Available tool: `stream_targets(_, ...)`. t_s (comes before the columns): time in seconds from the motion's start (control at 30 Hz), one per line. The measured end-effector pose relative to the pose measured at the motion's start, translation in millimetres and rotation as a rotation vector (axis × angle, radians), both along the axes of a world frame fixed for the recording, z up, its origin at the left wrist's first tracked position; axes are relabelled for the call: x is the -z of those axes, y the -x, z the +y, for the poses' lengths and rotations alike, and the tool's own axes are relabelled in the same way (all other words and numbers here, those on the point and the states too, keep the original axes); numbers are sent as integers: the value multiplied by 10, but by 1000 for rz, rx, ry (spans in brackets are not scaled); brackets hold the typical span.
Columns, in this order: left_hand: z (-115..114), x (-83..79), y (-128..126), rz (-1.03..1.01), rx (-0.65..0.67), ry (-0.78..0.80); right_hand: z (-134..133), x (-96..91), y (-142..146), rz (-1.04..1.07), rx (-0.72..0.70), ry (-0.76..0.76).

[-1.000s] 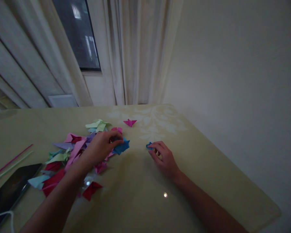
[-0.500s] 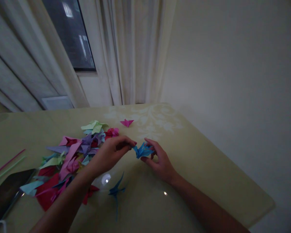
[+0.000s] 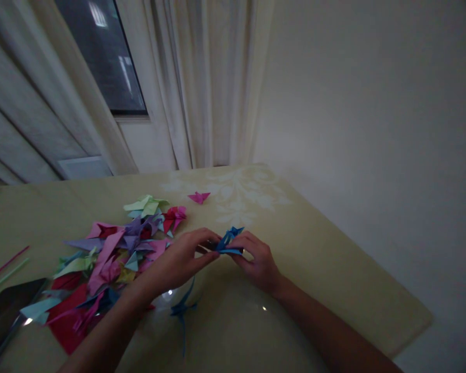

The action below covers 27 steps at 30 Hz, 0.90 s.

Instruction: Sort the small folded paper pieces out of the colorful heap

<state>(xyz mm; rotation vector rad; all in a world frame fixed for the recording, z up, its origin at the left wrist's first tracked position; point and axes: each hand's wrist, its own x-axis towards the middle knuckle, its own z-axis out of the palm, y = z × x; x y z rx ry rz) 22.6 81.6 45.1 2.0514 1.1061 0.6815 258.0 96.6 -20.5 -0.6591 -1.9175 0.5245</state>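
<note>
Between my two hands, above the table, is a blue origami crane (image 3: pixel 228 239) of folded paper. My right hand (image 3: pixel 258 259) pinches its right side with thumb and fingers. The fingertips of my left hand (image 3: pixel 192 254) close on its left edge. Below my left hand a second blue origami crane (image 3: pixel 182 308) lies on the table. Beside my left forearm spreads a pile of folded paper pieces (image 3: pixel 111 254) in pink, purple, red, green and blue, partly hidden by the arm.
A small pink folded paper piece (image 3: pixel 199 197) lies by itself behind the pile. At the left are a dark phone or tablet (image 3: pixel 13 311) and two thin sticks, one pink (image 3: pixel 8 264) and one green (image 3: pixel 8 276). Curtains (image 3: pixel 202 93) hang behind the table (image 3: pixel 334 290), beside a wall.
The blue crane has turned and looks narrower between my fingers. My left hand has come lower and my right hand grips further over the paper. The view has shifted slightly.
</note>
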Motion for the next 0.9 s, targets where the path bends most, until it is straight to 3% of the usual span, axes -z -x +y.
stream_targets(0.07,33,2,22,17,-45,-18,58,24,-48,-57,29,15)
stream_targets(0.2,115,-11,183,-34,-173,-37,240,118,-160,-167,302,137)
stream_targets(0.27,145,-23,266,-100,-198,-7,322,186,-184,-246,341,172)
stream_targets(0.47,165,-48,280,-223,-203,31,343,267,-89,-414,194,185)
stream_targets(0.67,134,7,210,-155,-216,17,225,219,35,-448,123,188)
stream_targets(0.9,136,87,135,-172,-165,6,141,50,26,-205,118,192)
